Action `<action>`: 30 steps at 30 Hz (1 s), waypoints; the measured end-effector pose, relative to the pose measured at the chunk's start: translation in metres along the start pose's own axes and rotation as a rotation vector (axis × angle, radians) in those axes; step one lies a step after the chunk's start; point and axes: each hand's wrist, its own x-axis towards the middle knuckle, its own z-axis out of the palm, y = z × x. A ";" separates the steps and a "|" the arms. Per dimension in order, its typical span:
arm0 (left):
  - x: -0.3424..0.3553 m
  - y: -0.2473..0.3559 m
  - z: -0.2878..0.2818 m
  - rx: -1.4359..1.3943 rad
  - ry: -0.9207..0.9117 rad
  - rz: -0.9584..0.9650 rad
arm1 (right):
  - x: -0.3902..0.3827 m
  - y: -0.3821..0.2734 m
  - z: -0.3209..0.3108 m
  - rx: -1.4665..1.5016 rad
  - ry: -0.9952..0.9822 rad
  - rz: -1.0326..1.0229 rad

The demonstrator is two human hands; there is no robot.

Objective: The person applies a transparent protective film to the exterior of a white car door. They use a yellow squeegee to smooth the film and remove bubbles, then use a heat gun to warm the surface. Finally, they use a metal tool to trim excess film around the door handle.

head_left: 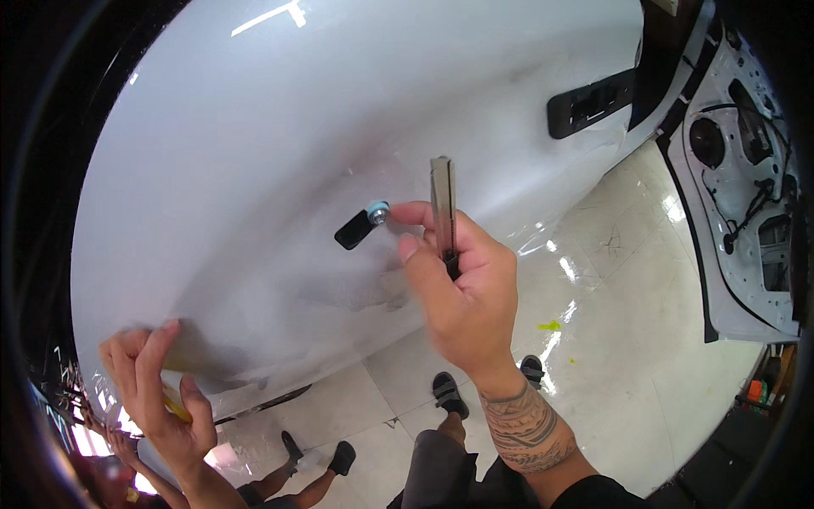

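My right hand (471, 293) is closed around a slim metal utility knife (443, 204), which points away from me. Its index fingertip is beside a small metal bolt with a pale blue ring (378, 212) on the light silver car panel (254, 153). Touching the bolt's left side is a black rounded rectangle (353, 230); I cannot tell whether it is a hole or a cover. At the panel's lower left, my left hand (161, 390) has bent fingers against the surface. Between its thumb and fingers is a yellow piece (175, 403), mostly hidden.
A black handle recess (591, 103) sits at the panel's right. Farther right stands a stripped white car door (729, 187) with loose cables. Another person's shoes (342, 458) are on the glossy tiled floor (619, 339), lower left. A yellow-green scrap (550, 326) lies on the tiles.
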 end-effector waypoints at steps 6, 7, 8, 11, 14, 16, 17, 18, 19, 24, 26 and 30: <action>-0.003 -0.006 -0.002 -0.042 -0.046 -0.040 | 0.008 0.002 0.014 -0.065 0.019 -0.010; -0.003 -0.006 -0.001 -0.046 -0.047 -0.040 | 0.009 0.003 0.016 -0.092 0.037 -0.045; -0.004 -0.007 -0.001 -0.044 -0.049 -0.043 | 0.007 0.003 0.018 -0.144 0.080 -0.111; -0.007 -0.008 -0.010 -0.017 -0.130 -0.055 | 0.007 0.005 0.013 -0.309 0.154 -0.290; -0.003 -0.007 -0.011 -0.018 -0.112 -0.020 | 0.014 0.019 0.010 -0.356 0.150 -0.472; -0.001 -0.005 -0.012 -0.013 -0.115 -0.012 | 0.016 0.022 0.007 -0.366 0.123 -0.502; -0.001 -0.006 -0.011 -0.021 -0.119 -0.022 | 0.017 0.018 0.006 -0.384 0.100 -0.471; -0.001 -0.006 -0.011 -0.028 -0.124 -0.032 | 0.018 0.014 0.005 -0.402 0.078 -0.439; -0.001 -0.006 -0.010 -0.035 -0.130 -0.042 | 0.021 0.009 0.004 -0.420 0.031 -0.416; 0.003 -0.003 -0.011 -0.088 -0.135 -0.067 | 0.039 -0.012 -0.011 -0.481 -0.147 -0.344; 0.005 -0.003 -0.012 -0.094 -0.138 -0.059 | 0.041 -0.008 -0.016 -0.499 -0.198 -0.403; -0.004 -0.011 -0.006 -0.064 -0.123 -0.017 | 0.037 0.012 -0.010 -0.472 -0.139 -0.585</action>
